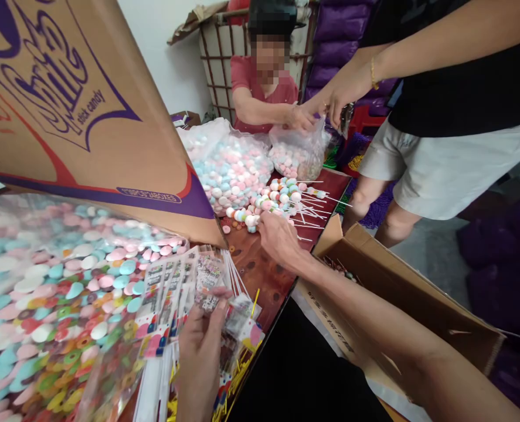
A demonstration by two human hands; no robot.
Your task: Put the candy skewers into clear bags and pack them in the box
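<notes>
A: What is the left hand [200, 346] doing, low in the middle of the frame?
B: It pinches a small printed bag [209, 269] with the thumb and a finger. The bag is thin, clear and shiny.
A: And the right hand [279, 237]?
B: It is at the middle of the frame. Its fingertips touch the near end of the candy sticks [266, 205]. I can't tell if they grip one.
A: What are those like?
B: Soft, puffy balls in pink, blue and white, in a heap. Thin, straight white sticks [307, 225] poke out to the right.
A: What are they on?
B: A smooth, shiny red-brown table [251, 258]. More flat bags [165, 287] lie in a row by the left hand, with bendy yellow ties [243, 372] at the bottom.
A: What fills the lower left?
B: A big, crinkly clear bag [88, 225], with round, puffy candies and see-through gummy rings [72, 356].
A: And farther out?
B: A stiff brown cardboard box [154, 140] leans in the upper left. An open box [400, 275] sits at the lower right. Behind the heap is a lumpy candy bag [231, 164]. Next to it, two other people, one in a red shirt [242, 73], one in pale shorts [435, 164], have their hands at a smaller bag [288, 158].
</notes>
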